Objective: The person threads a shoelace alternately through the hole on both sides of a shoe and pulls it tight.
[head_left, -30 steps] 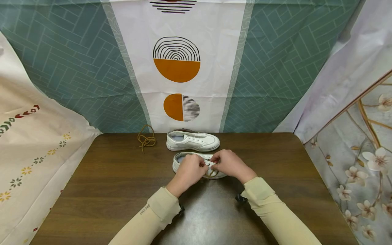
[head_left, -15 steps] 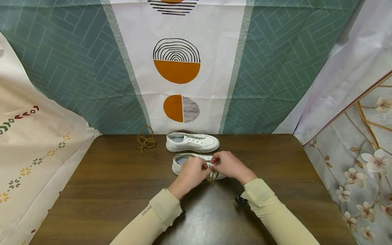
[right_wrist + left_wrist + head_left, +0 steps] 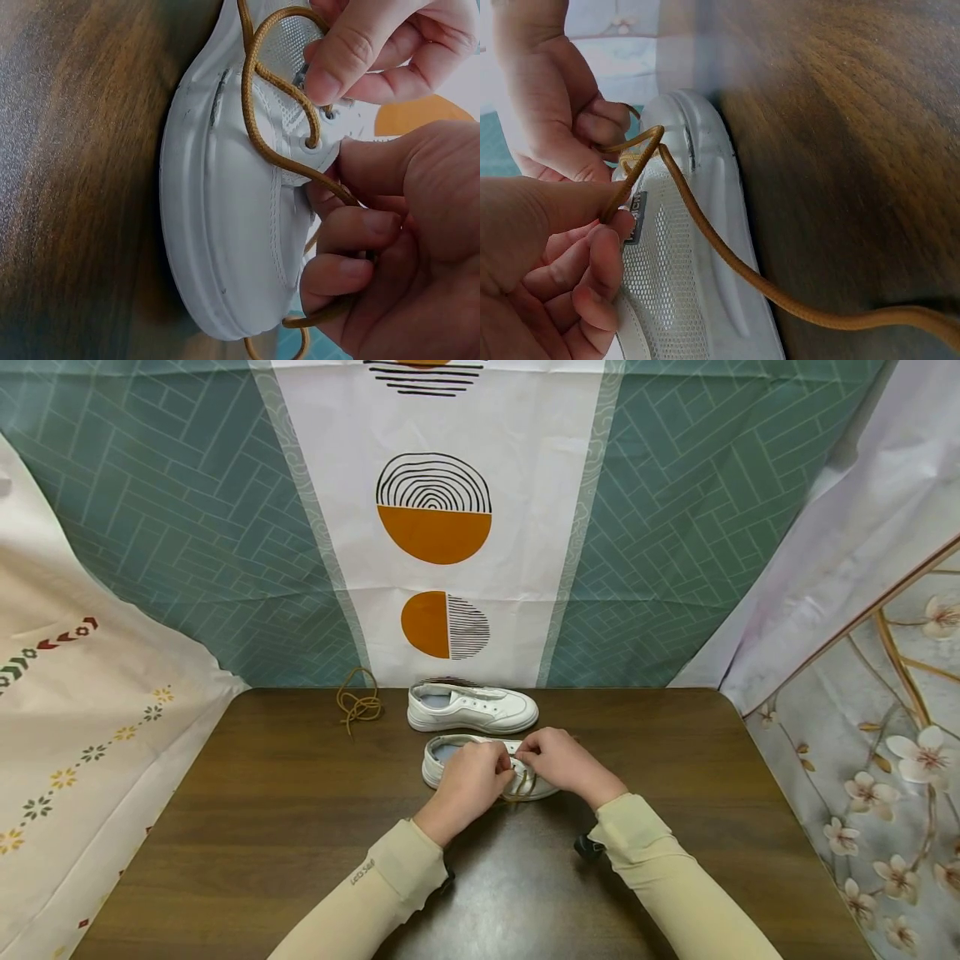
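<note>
A white sneaker lies on its sole on the wooden table, toe to the right, with both hands at its eyelets. In the left wrist view my left hand pinches a brown shoelace between thumb and forefinger. Curled fingers of my right hand hold another stretch of that lace, while its thumb and forefinger touch the edge of the eyelet flap. The lace passes through an eyelet and loops over the toe side. Parts of it are hidden behind the right fingers.
A second white sneaker without a visible lace stands just behind, parallel to the first. To its left a loose brown shoelace lies in a tangle. The brown table ends at a patterned cloth backdrop.
Both hands stay at the sneaker and shift only slightly, with small finger movements. Lace loops over the toe have changed shape. The other sneaker and loose lace have not moved.
</note>
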Demonstrator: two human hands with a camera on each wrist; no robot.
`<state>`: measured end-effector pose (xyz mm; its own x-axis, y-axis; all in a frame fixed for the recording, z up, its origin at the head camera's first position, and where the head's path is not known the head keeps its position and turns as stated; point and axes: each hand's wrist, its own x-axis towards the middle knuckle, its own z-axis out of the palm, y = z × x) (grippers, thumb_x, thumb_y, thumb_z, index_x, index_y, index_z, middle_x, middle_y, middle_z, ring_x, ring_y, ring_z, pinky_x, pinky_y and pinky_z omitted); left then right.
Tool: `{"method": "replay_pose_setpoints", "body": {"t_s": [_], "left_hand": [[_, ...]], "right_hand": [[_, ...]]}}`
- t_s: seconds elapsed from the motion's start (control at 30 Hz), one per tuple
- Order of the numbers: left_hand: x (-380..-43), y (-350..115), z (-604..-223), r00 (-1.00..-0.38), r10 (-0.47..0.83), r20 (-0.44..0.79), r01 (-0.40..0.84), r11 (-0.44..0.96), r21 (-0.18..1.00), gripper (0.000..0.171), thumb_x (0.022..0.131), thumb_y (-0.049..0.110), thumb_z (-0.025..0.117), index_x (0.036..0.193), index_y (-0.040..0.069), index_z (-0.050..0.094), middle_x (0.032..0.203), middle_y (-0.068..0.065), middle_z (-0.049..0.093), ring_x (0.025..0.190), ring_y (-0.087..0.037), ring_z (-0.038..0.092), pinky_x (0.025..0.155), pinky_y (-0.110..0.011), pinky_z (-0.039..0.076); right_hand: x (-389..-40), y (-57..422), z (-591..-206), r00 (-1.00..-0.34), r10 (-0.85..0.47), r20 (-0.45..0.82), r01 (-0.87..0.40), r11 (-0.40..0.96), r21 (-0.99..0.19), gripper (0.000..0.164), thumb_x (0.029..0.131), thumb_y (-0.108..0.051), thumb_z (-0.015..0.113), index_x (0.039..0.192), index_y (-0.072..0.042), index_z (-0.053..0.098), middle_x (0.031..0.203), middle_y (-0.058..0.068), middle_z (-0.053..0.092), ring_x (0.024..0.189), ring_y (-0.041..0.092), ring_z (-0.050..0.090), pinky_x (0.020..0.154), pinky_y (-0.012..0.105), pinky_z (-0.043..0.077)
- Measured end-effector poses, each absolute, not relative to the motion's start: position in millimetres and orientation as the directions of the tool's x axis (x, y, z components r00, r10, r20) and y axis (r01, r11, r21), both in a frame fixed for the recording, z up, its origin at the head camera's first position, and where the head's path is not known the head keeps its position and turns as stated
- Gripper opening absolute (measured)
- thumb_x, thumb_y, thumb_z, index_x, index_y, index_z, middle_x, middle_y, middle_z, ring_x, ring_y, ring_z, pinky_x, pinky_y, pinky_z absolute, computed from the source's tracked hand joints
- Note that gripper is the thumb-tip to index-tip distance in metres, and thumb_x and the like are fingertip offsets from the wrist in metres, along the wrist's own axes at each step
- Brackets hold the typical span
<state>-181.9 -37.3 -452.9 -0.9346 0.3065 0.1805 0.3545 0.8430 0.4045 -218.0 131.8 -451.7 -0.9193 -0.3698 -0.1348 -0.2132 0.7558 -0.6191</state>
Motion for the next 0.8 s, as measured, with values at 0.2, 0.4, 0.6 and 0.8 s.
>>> {"method": "replay_pose_setpoints", "body": {"t_s": [0.2, 0.4, 0.6, 0.8], "left_hand": [[-182.0, -37.4, -453.6, -0.942, 0.286, 0.174, 0.334, 0.845, 0.418, 0.018, 0.078, 0.028, 0.075, 0.083, 0.018, 0.060, 0.065, 0.011, 0.063, 0.055, -0.006, 0.055, 0.047, -0.023, 0.039], [-184.2, -38.9, -453.5, -0.938, 0.297, 0.180, 0.347, 0.832, 0.432, 0.025, 0.079, 0.032, 0.074, 0.095, 0.016, 0.062, 0.062, 0.012, 0.060, 0.053, -0.003, 0.052, 0.046, -0.021, 0.038], [-187.9, -42.2, -451.8, -0.924, 0.319, 0.210, 0.379, 0.832, 0.405, 0.017, 0.087, 0.033, 0.065, 0.090, 0.017, 0.070, 0.070, 0.007, 0.066, 0.061, -0.008, 0.058, 0.052, -0.025, 0.044], [-188.8, -45.4, -450.7, -0.920, 0.322, 0.225, 0.388, 0.833, 0.395, 0.011, 0.087, 0.023, 0.064, 0.092, 0.019, 0.073, 0.086, 0.005, 0.072, 0.077, -0.011, 0.067, 0.064, -0.030, 0.051]], "right_hand": [[-218.1, 132.7, -451.9, -0.912, -0.387, -0.136, -0.217, 0.736, -0.641, 0.010, 0.091, -0.021, 0.060, 0.085, -0.020, 0.068, 0.077, -0.006, 0.064, 0.064, 0.010, 0.052, 0.061, 0.026, 0.043], [-217.5, 133.6, -451.6, -0.910, -0.397, -0.123, -0.223, 0.716, -0.662, 0.013, 0.093, -0.024, 0.058, 0.084, -0.020, 0.066, 0.075, -0.005, 0.062, 0.062, 0.011, 0.050, 0.061, 0.027, 0.042], [-216.9, 133.8, -451.0, -0.918, -0.369, -0.145, -0.162, 0.683, -0.712, 0.017, 0.094, -0.026, 0.053, 0.087, -0.018, 0.065, 0.080, -0.001, 0.064, 0.061, 0.017, 0.062, 0.054, 0.030, 0.048], [-219.2, 136.5, -444.7, -0.956, -0.289, -0.046, -0.178, 0.701, -0.690, 0.018, 0.096, -0.029, 0.048, 0.090, -0.018, 0.062, 0.080, 0.001, 0.065, 0.060, 0.014, 0.062, 0.052, 0.030, 0.046]]}}
